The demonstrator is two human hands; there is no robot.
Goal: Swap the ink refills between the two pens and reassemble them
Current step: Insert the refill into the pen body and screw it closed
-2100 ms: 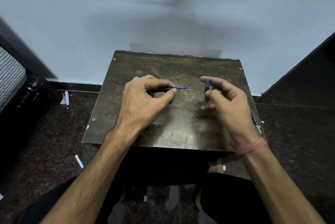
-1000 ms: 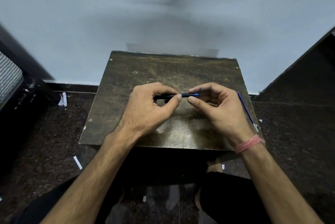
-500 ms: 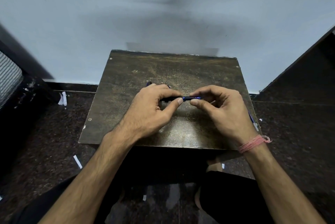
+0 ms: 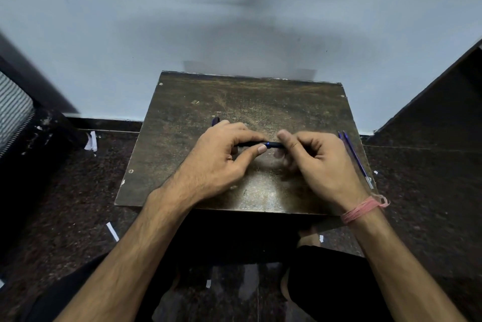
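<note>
Dark-blue slim plastic pen (image 4: 263, 143) pinched over the worn brown wooden surface (image 4: 260, 102), left hand (image 4: 221, 160) on barrel, right hand (image 4: 318, 162) on tip piece, probably screwing it on: keep parts coaxial, twist gently; loose blue refill (image 4: 356, 158) at right edge.

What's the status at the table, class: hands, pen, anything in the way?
Left hand and right hand both pinching one dark blue pen above the wooden table. Second pen lies at the table's right edge. Nothing obstructing.
</note>
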